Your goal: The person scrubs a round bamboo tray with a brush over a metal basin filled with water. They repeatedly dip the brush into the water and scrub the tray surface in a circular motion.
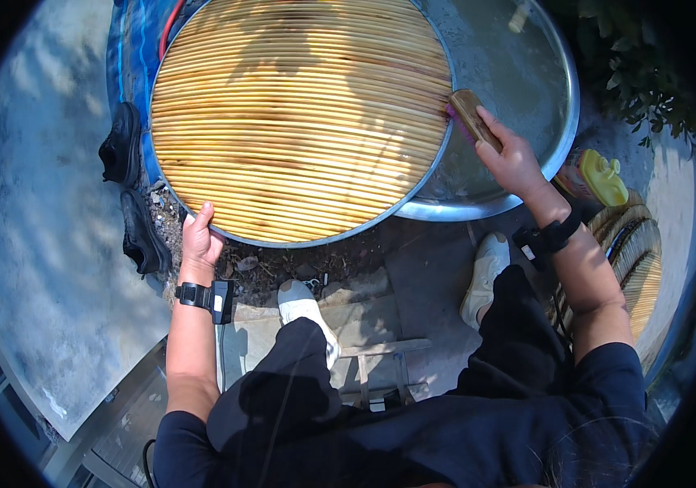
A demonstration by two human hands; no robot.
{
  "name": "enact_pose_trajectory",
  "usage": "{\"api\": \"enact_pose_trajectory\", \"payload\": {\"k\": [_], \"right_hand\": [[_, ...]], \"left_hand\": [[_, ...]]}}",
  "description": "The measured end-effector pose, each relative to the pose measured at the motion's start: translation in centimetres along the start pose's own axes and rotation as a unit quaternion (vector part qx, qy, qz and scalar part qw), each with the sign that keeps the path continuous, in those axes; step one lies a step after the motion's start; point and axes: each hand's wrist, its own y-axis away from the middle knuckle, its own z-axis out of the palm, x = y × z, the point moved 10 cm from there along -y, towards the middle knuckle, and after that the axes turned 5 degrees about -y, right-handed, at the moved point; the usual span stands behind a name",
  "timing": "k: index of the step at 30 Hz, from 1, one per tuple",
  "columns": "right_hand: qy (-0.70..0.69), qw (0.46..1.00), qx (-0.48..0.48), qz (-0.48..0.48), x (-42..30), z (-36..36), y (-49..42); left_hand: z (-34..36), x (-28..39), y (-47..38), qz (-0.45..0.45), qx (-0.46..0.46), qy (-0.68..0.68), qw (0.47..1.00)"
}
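Note:
A large round tray (299,140) of parallel bamboo strips, rimmed with a metal band, is tilted before me and covers part of a wide metal basin (488,207). My left hand (203,238) grips its lower left edge, thumb on the strips. In my right hand (509,155) is a wooden-backed scrubbing brush (475,119) with pink bristles, at the tray's right rim. The bristles face the rim; whether they touch it I cannot tell. Greyish water (500,79) stands in the basin.
A yellow plastic jug (601,177) stands right of the basin, by several round slatted trays (634,262). Black shoes (140,235) lie left, near a blue sheet (125,49) and red hose (169,27). Leafy branches (653,79) hang at upper right. A wooden frame (378,351) is between my legs.

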Motion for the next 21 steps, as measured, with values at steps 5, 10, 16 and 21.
{"api": "enact_pose_trajectory", "payload": {"k": [5,10,16,21], "right_hand": [[-0.211,0.975,0.036,0.066,2.6,-1.0,-1.1],[-0.272,0.959,0.024,0.073,1.0,0.5,-1.4],[0.107,0.990,-0.008,-0.091,-4.9,4.0,-1.4],[0.111,0.980,-0.111,-0.124,-8.9,8.5,2.1]], "left_hand": [[-1.3,-0.1,0.4,0.012,0.088,0.057,0.994],[0.1,-1.1,4.0,0.016,0.109,-0.057,0.992],[4.7,-5.7,4.9,-0.108,0.068,0.206,0.970],[8.6,-8.7,5.7,-0.116,-0.004,0.215,0.970]]}}
